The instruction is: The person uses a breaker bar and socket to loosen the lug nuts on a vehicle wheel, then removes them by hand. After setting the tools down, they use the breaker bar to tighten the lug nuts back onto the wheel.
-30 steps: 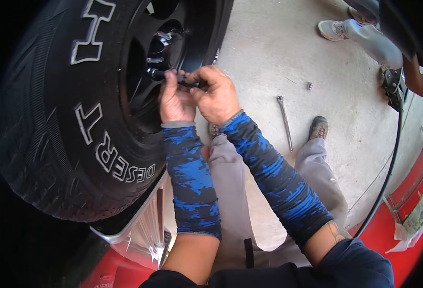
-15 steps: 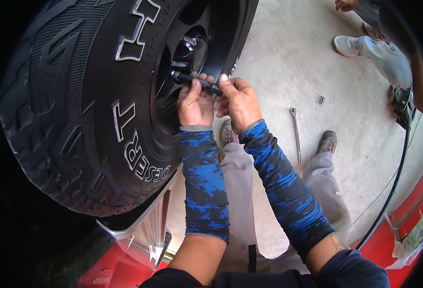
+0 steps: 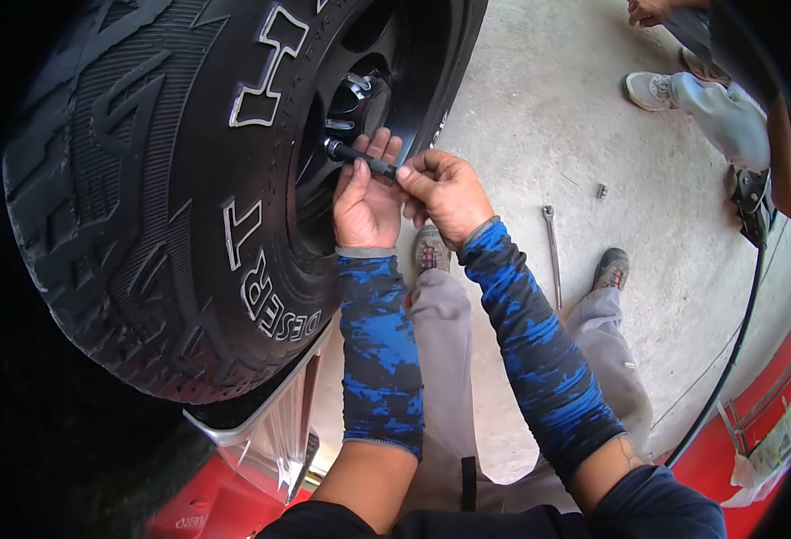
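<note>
A black socket extension point(image 3: 376, 164) reaches from the wheel point(image 3: 342, 117) toward my right hand, its socket end point(image 3: 333, 148) up at a lug position. With thumb and fingers closed round its near end, my right hand point(image 3: 450, 193) grips the extension. Under the bar is my left hand point(image 3: 370, 216), palm up and open; its fingers stretch out behind the bar and the thumb stands close beside it. Shiny studs point(image 3: 358, 83) show higher on the hub. Around the wheel is a black tire point(image 3: 144, 234) with raised white-outlined letters.
A ratchet handle point(image 3: 553, 256) and a small metal socket point(image 3: 602, 190) lie on the concrete floor point(image 3: 521, 117). At upper right another person's shoe point(image 3: 650, 91) and leg show. A black hose point(image 3: 746, 332) runs down the right, near red equipment point(image 3: 773, 395).
My left fingers have straightened and spread, and the thumb has shifted off the extension. My right hand still holds its near end. The view has shifted slightly.
</note>
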A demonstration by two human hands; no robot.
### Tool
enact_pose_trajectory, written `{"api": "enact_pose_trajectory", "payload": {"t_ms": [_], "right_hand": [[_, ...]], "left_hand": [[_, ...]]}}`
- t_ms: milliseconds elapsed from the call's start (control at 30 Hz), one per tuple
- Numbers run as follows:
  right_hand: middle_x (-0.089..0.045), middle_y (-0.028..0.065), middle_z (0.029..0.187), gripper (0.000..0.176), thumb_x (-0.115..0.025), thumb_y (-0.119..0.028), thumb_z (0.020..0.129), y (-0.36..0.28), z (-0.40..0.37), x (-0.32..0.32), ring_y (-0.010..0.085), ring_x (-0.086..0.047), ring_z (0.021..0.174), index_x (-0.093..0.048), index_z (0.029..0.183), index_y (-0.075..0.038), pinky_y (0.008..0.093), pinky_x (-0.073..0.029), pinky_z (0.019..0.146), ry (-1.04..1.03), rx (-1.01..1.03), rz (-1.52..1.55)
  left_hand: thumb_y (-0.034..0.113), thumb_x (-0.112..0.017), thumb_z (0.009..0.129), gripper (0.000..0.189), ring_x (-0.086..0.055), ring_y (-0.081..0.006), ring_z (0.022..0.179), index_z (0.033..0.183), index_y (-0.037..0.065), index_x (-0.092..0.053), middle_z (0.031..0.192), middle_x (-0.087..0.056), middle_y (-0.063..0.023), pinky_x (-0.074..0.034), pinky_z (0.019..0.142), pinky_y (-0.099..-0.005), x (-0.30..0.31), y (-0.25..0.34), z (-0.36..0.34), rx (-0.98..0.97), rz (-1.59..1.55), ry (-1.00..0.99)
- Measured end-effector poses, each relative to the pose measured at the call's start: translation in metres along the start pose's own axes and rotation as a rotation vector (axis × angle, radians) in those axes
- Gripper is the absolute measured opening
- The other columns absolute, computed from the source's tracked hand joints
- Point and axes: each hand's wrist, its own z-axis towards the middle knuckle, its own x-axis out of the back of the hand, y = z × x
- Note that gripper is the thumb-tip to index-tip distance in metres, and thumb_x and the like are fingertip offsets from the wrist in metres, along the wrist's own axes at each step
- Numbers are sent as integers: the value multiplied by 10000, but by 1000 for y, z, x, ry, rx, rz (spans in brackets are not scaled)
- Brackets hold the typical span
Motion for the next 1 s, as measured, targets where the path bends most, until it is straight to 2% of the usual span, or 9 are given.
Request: {"api": "enact_pose_trajectory", "payload": {"t_ms": [67, 167, 233, 433, 533, 633, 767, 867, 1000], "right_hand": [[-649, 109, 840, 278, -632, -235, 950, 1, -3, -9, 152, -629, 624, -606, 1005, 37, 257, -527, 549, 126, 299, -151], [-640, 92, 811, 214, -640, -138, 926, -15, -6, -16, 145, -604, 564, -586, 1009, 51, 264, -510, 500, 294, -83, 131], [-635, 84, 799, 176, -644, -78, 901, -14, -2, 0, 146, -596, 548, -578, 1006, 46, 268, -504, 487, 136, -274, 149], [-632, 87, 836, 225, -693, -13, 845, -7, 5, -16, 140, -626, 695, -584, 1029, 58, 258, -524, 578, 98, 300, 92], [-636, 93, 854, 184, -690, -20, 851, -17, 7, -1, 141, -632, 741, -590, 982, 63, 258, -540, 625, 81, -74, 189], [-639, 105, 841, 203, -706, -87, 855, -11, 15, -2, 166, -643, 773, -601, 935, 67, 273, -544, 669, 49, -309, 10], [-658, 130, 788, 310, -717, -224, 841, 2, 19, -11, 252, -671, 790, -616, 933, 54, 321, -537, 716, 56, 274, -217], [-682, 289, 962, 408, -670, -299, 844, -5, 38, -10, 375, -686, 931, -653, 978, 86, 407, -526, 816, 175, -44, -717], [-699, 252, 931, 452, -663, -347, 847, -28, 54, -20, 377, -684, 932, -668, 973, 86, 434, -523, 851, -89, -126, -972]], "left_hand": [[124, -589, 956, 304, -580, -287, 1152, 1237, 26, -526, 1214, -615, -138, -450, 968, -435, 23, -4, 12, -2, 114, 47], [164, -574, 970, 348, -565, -305, 1193, 1279, 27, -493, 1264, -601, -138, -449, 959, -416, 20, -3, 17, 34, 330, 183], [177, -610, 957, 344, -595, -277, 1076, 1252, 31, -511, 1154, -622, -108, -453, 956, -405, 12, -5, 8, -22, 101, 74], [265, -623, 956, 285, -578, -222, 1081, 1166, 79, -576, 1127, -633, -50, -479, 942, -418, 31, -5, 18, -27, 200, 29], [260, -629, 953, 282, -583, -218, 1084, 1167, 84, -575, 1116, -639, -44, -480, 934, -401, 30, -8, 16, -43, 245, 168], [255, -616, 961, 268, -581, -220, 1092, 1167, 89, -575, 1108, -637, -45, -478, 940, -417, 16, -6, 7, -69, 115, 81], [216, -618, 961, 250, -576, -191, 1060, 1130, 34, -589, 1102, -614, -75, -466, 897, -347, 37, -12, 19, -38, 121, 95], [215, -616, 961, 244, -569, -159, 1025, 1137, 48, -595, 1096, -612, -65, -469, 876, -321, 28, -8, 17, -33, 199, 139], [331, -595, 959, 362, -549, -187, 1078, 1223, 83, -590, 1165, -609, -55, -398, 944, -396, 31, -6, 12, -84, 282, 105]]}}
